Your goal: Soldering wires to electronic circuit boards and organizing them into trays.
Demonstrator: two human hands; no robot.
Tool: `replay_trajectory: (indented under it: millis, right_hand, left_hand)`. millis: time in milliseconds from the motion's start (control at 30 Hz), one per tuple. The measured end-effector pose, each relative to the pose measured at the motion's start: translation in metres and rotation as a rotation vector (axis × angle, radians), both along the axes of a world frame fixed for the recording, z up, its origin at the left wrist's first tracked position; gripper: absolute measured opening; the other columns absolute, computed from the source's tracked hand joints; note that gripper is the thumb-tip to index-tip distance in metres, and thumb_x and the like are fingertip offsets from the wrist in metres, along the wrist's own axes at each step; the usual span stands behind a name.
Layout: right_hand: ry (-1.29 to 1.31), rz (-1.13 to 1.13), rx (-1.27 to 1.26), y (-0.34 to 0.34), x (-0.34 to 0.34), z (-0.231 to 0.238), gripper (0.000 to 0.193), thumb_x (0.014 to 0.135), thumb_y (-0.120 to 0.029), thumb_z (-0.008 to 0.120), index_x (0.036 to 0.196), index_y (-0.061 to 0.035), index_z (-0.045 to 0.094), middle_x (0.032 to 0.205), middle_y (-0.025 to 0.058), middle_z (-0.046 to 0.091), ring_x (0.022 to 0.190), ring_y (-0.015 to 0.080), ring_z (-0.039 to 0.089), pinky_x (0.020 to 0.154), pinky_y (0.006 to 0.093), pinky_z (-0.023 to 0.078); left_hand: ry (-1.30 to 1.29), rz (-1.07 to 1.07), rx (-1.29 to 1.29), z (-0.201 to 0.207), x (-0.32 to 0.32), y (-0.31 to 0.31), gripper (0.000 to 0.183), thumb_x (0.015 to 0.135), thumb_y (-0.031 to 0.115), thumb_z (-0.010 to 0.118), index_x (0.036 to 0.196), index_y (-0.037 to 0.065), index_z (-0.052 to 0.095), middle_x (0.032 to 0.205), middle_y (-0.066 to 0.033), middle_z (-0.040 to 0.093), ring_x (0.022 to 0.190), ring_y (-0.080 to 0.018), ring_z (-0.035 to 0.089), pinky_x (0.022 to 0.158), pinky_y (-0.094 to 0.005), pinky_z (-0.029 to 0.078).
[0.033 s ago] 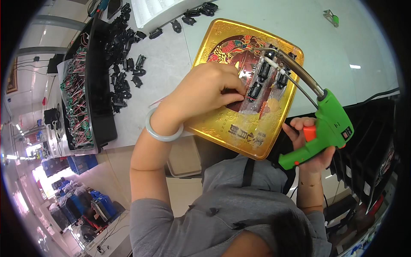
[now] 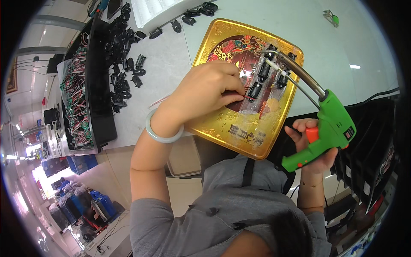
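My left hand point(image 2: 209, 88), a pale bangle on its wrist, lies over a gold tin lid point(image 2: 214, 124). Its thumb and fingers pinch thin red wires point(image 2: 247, 98) beside a small black motor-like part point(image 2: 255, 91); the wires' far ends point(image 2: 159, 102) stick out behind the hand. Several such black parts sit in rows taped to the lid. My right hand point(image 2: 319, 156) grips a green soldering gun point(image 2: 336, 122) with an orange trigger. The gun's bent metal tube and thin feed rod reach over the lid, and its tip point(image 2: 266, 52) is above the upper black part point(image 2: 271, 51).
Many loose black parts point(image 2: 124, 51) are piled at the left of the table. Next to them stands a black bin point(image 2: 100, 90) full of red and white wires with green boards. A white foam box point(image 2: 158, 13) is at the back, and a small metal-and-green piece point(image 2: 332, 18) lies far right.
The soldering gun has shifted slightly to the right in my right hand. My left hand stays almost where it was.
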State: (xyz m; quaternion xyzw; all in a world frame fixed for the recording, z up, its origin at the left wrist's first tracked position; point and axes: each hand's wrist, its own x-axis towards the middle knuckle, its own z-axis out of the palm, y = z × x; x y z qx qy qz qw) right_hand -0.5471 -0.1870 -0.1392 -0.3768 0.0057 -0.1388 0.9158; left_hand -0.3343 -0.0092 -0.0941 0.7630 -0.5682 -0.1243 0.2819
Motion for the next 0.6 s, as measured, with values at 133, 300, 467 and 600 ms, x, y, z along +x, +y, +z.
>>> replay_trajectory:
  millis: [133, 300, 467, 600]
  right_hand:
    - [0.111, 0.004, -0.161, -0.018, -0.018, 0.011, 0.076, 0.074, -0.057, 0.051, 0.116, 0.0053, 0.039, 0.105, 0.0154, 0.044, 0.103, 0.0260, 0.043, 0.086, 0.0405, 0.045]
    - [0.151, -0.032, -0.254, -0.036, -0.031, 0.013, 0.072, 0.071, -0.049, 0.058, 0.112, 0.0087, 0.044, 0.106, 0.0216, 0.048, 0.102, 0.0312, 0.048, 0.082, 0.0419, 0.046]
    - [0.211, -0.035, -0.318, -0.033, -0.027, 0.014, 0.071, 0.068, -0.049, 0.057, 0.108, 0.0086, 0.046, 0.099, 0.0213, 0.049, 0.094, 0.0287, 0.051, 0.076, 0.0358, 0.047]
    - [0.194, -0.053, -0.343, -0.033, -0.027, 0.011, 0.071, 0.068, -0.052, 0.054, 0.106, 0.0082, 0.047, 0.096, 0.0203, 0.050, 0.089, 0.0269, 0.051, 0.069, 0.0323, 0.046]
  left_hand:
    - [-0.281, 0.032, -0.142, 0.011, -0.016, 0.005, 0.012, 0.058, 0.009, 0.069, 0.069, 0.012, 0.063, 0.085, -0.0017, 0.056, 0.086, -0.0236, 0.052, 0.081, -0.0354, 0.039]
    - [-0.613, 0.321, -0.120, -0.002, -0.044, 0.012, 0.001, 0.061, 0.014, 0.057, 0.062, 0.013, 0.056, 0.092, -0.0003, 0.052, 0.096, -0.0216, 0.045, 0.094, -0.0526, 0.020]
    - [-0.671, 0.411, -0.189, -0.013, -0.049, 0.006, 0.002, 0.063, 0.014, 0.055, 0.064, 0.013, 0.054, 0.096, -0.0006, 0.052, 0.100, -0.0208, 0.043, 0.097, -0.0551, 0.014]
    - [-0.615, 0.340, -0.104, -0.010, -0.046, 0.009, 0.015, 0.064, 0.019, 0.064, 0.078, 0.020, 0.060, 0.099, 0.0008, 0.049, 0.099, -0.0211, 0.041, 0.101, -0.0476, 0.010]
